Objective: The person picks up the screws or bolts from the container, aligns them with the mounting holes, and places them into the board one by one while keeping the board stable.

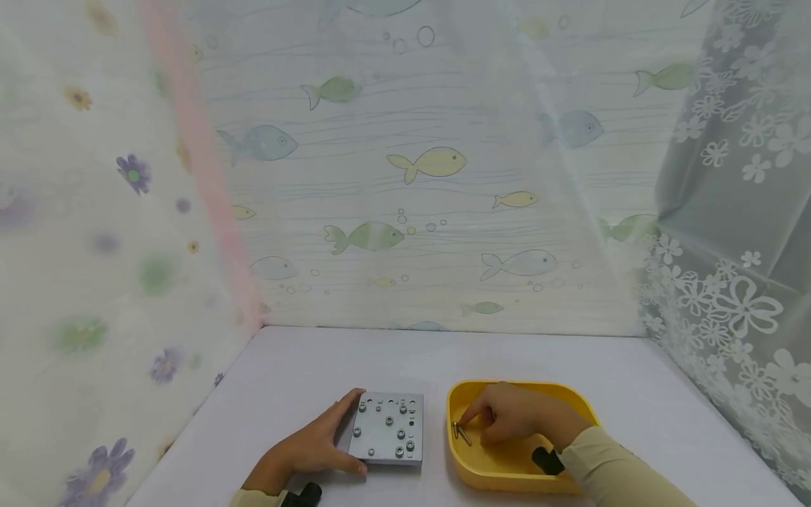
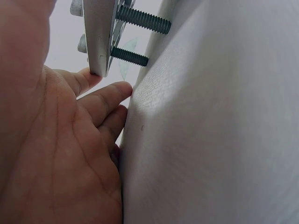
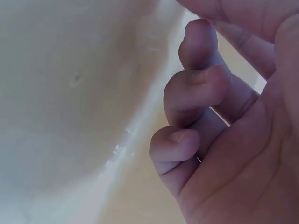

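Note:
My left hand (image 1: 313,442) holds a square silver metal plate (image 1: 379,438) by its left side, thumb at the near corner and index finger at the far one. Several socket-head screws (image 1: 389,421) stand in the plate's holes. In the left wrist view, threaded screw shanks (image 2: 142,19) stick out beneath the plate, and an index fingertip meets its edge. Inside a yellow tray (image 1: 500,482), my right hand (image 1: 516,414) points its index finger down at small loose screws (image 1: 465,437) by the left wall. Its other fingers (image 3: 182,144) are loosely curled.
The tray stands to the right of the plate on a white table (image 1: 317,359). Fish-patterned sheeting (image 1: 437,232) hangs behind the table, flowered sheeting (image 1: 114,282) on the left, and a lace-patterned curtain (image 1: 728,296) on the right.

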Available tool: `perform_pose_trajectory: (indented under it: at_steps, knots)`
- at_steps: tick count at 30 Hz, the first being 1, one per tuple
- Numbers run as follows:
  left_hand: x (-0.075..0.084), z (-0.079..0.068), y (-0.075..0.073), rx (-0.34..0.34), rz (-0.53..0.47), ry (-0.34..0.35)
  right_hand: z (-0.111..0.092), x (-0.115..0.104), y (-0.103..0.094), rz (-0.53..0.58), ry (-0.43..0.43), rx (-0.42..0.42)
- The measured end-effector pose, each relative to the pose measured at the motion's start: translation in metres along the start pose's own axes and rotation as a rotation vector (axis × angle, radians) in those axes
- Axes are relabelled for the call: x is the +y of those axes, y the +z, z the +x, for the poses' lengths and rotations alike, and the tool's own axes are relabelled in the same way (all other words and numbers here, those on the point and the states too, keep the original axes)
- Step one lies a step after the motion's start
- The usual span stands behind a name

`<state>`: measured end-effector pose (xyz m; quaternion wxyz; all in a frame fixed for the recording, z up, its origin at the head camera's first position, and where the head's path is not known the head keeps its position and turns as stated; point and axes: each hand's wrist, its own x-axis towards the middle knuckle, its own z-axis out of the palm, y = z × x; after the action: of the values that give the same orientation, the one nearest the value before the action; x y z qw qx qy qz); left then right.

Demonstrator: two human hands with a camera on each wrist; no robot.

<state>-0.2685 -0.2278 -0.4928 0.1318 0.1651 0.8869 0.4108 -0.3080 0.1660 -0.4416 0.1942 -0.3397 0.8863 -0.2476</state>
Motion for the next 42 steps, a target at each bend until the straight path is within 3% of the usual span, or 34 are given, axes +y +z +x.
perform_pose_trajectory:
  at_steps: [8, 18, 27, 42]
  knots:
    - [0.0017, 0.0001, 0.0012, 0.004, 0.009, -0.019, -0.0080, -0.0011, -0.0022, 0.039, 0.047, 0.003]
    - [0.0002, 0.0011, 0.0010, 0.003, 0.003, -0.015, -0.0034, -0.0051, -0.0025, 0.029, -0.057, -0.007]
    - [0.0005, 0.0001, 0.0008, 0.002, 0.007, -0.008, -0.0058, -0.0059, -0.0046, -0.012, -0.009, 0.023]
    - [-0.0002, -0.0001, 0.0009, 0.001, 0.010, -0.003, -0.0090, -0.0027, -0.0032, 0.045, -0.002, -0.011]
